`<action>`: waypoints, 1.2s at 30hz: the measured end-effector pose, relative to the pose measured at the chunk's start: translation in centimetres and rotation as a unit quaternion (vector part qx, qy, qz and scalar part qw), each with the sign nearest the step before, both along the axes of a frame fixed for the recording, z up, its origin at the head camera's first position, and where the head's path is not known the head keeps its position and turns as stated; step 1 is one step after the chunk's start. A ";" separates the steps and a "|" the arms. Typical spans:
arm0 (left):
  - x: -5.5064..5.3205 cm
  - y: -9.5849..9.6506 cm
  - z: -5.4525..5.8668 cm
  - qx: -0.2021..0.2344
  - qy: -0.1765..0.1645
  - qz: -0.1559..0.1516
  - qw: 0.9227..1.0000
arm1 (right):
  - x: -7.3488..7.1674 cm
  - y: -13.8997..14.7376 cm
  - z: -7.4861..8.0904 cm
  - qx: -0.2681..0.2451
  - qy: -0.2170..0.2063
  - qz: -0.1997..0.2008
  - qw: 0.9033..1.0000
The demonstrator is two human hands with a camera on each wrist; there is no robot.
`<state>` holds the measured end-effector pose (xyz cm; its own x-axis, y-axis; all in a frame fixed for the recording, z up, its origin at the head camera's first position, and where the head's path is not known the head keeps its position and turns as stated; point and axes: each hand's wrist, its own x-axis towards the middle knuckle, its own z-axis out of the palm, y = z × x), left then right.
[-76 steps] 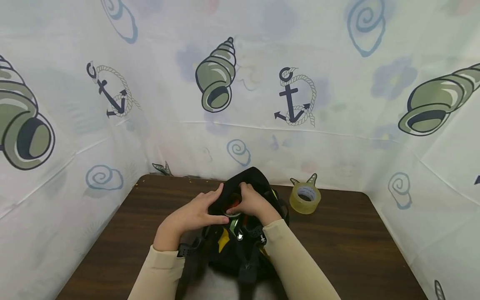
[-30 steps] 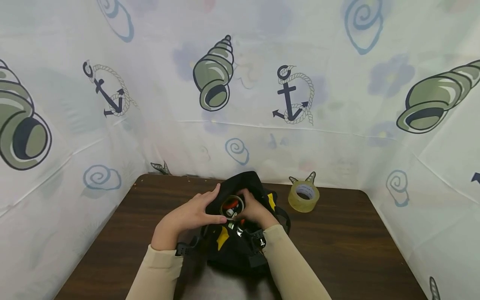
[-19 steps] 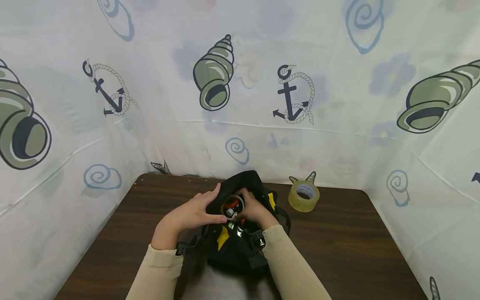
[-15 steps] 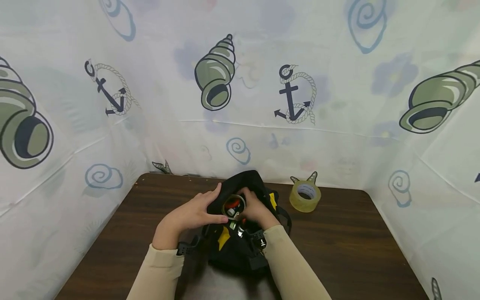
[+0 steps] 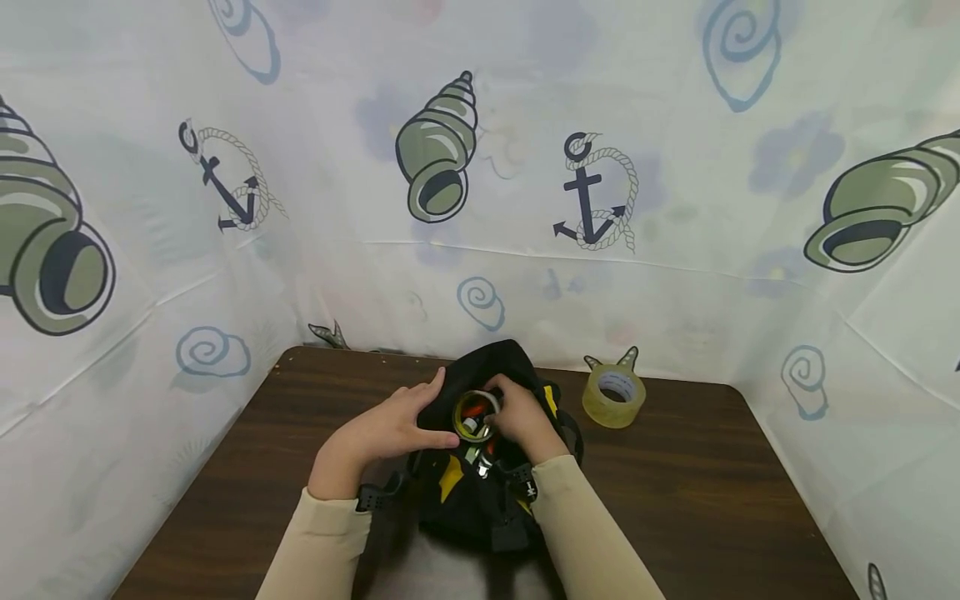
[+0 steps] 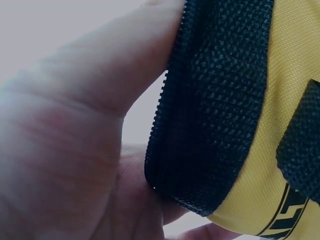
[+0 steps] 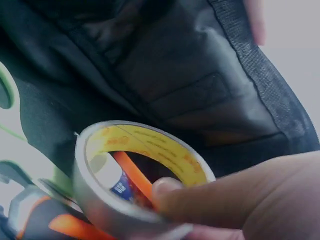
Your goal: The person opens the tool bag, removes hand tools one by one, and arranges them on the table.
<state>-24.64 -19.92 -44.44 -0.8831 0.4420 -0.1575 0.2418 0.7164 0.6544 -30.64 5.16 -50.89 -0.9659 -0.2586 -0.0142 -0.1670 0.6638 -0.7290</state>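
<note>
A black tool bag [image 5: 461, 521] with yellow patches stands with its mouth gaping. My left hand [image 5: 378, 433] holds the bag's zippered rim at the left, thumb along the near side; the left wrist view shows the zipper edge [image 6: 165, 105] between thumb and fingers. At the mouth my right hand [image 5: 525, 421] grips a silver tape roll [image 7: 92, 192] with a yellow inner core, its thumb through the hole. Seen through that hole are a white-capped item [image 7: 106, 172] with a blue label and something orange. Scissors [image 7: 37, 162] with green-and-white handles lie beside the roll.
Behind the bag to the right, a clear yellowish packing tape roll [image 5: 613, 408] stands on the dark wood table [image 5: 690, 483]. An orange-and-grey item [image 7: 75, 227] sits under the scissors. A patterned white curtain [image 5: 337, 167] encloses the table's back and sides.
My right hand has shifted on the silver tape roll, bringing its thumb into the hole. The roll has moved slightly right and its yellow core shows more. My left hand stays at the rim.
</note>
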 end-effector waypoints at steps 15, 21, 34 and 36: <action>0.1 0.0 0.1 0.008 -0.005 0.000 1.000 | 2.9 1.7 5.3 0.007 0.007 -0.033 0.999; 0.1 -0.1 0.0 0.012 -0.006 0.001 1.000 | 4.6 2.5 7.5 0.026 0.029 -0.024 0.999; 0.2 -0.3 0.0 0.016 -0.007 0.006 1.000 | 7.0 4.7 9.9 -0.020 0.043 -0.004 0.999; 0.2 -0.3 0.0 0.016 -0.007 0.006 1.000 | 7.2 5.2 9.9 -0.029 0.057 -0.004 0.998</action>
<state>-24.42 -20.24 -44.45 -0.8862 0.4362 -0.1560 0.2233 0.6972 0.6812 -23.45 10.35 -40.97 -0.9625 -0.2474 0.1111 -0.2457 0.6226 -0.7430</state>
